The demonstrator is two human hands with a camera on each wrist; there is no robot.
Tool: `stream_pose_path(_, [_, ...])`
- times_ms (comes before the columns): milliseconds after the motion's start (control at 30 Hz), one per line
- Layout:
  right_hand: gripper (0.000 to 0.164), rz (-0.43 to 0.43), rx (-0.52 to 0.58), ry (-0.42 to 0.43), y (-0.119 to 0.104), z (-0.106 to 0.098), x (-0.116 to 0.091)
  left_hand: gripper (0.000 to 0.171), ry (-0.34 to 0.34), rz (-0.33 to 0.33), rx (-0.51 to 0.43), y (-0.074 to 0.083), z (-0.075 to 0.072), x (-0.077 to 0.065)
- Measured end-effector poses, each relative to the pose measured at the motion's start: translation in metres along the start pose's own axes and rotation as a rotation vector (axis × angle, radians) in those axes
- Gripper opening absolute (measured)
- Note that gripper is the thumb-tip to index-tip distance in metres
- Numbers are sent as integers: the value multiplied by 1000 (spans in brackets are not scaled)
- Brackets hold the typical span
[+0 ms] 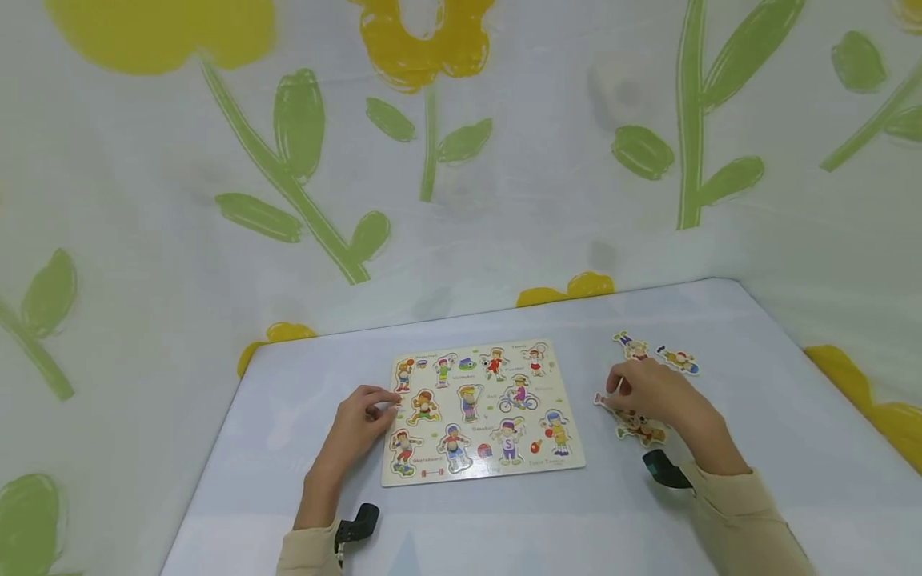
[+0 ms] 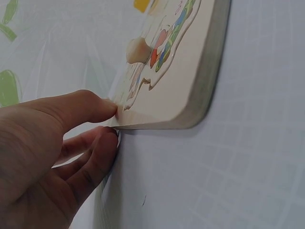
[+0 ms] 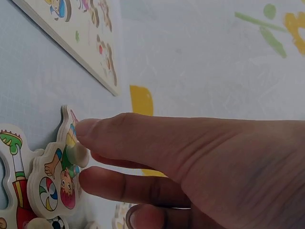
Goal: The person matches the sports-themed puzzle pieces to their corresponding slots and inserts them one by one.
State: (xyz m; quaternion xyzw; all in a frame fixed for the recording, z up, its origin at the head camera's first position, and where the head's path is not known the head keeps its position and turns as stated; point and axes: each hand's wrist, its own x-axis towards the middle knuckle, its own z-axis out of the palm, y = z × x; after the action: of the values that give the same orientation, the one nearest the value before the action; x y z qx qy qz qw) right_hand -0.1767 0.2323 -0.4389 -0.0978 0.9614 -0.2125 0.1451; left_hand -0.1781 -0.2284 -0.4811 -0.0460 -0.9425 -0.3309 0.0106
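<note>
Our left hand [image 1: 360, 426] pinches cream rectangular wooden board [image 2: 180, 98]; right hand [image 1: 659, 392], grip unclear, at colourful wooden figure [image 3: 56, 168]. Prolly light; grab pale round knob [image 3: 78, 155].

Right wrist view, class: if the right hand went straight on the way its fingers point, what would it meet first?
Probably the round knob on the puzzle piece with the colourful ball, directly before the right hand; depth leaves it unclear whether they already touch.
</note>
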Motion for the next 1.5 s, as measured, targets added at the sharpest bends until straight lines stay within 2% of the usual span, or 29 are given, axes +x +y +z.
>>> stream_pose_path(100, [16, 13, 6, -30, -2, 0, 4, 19, 11, -3, -4, -2, -3, -1])
stream_pose_path(300, [16, 15, 1, -42, 0, -2, 3, 19, 6, 42, -25, -2, -2, 1])
stream_pose_path(633, [15, 7, 7, -45, 0, 0, 1, 20, -9, 12, -17, -4, 1, 3])
stream_pose_path(900, [12, -34, 12, 12, -3, -2, 0, 19, 1, 32, -17, -3, 0, 1])
stream_pose_path(1200, [8, -63, 19, 15, 0, -2, 3, 19, -1, 32, -25, 0, -1, 2])
stream_pose_path(1500, [13, -19, 10, 34, 0, 3, 3, 19, 8, 27, -20, 0, 0, 2])
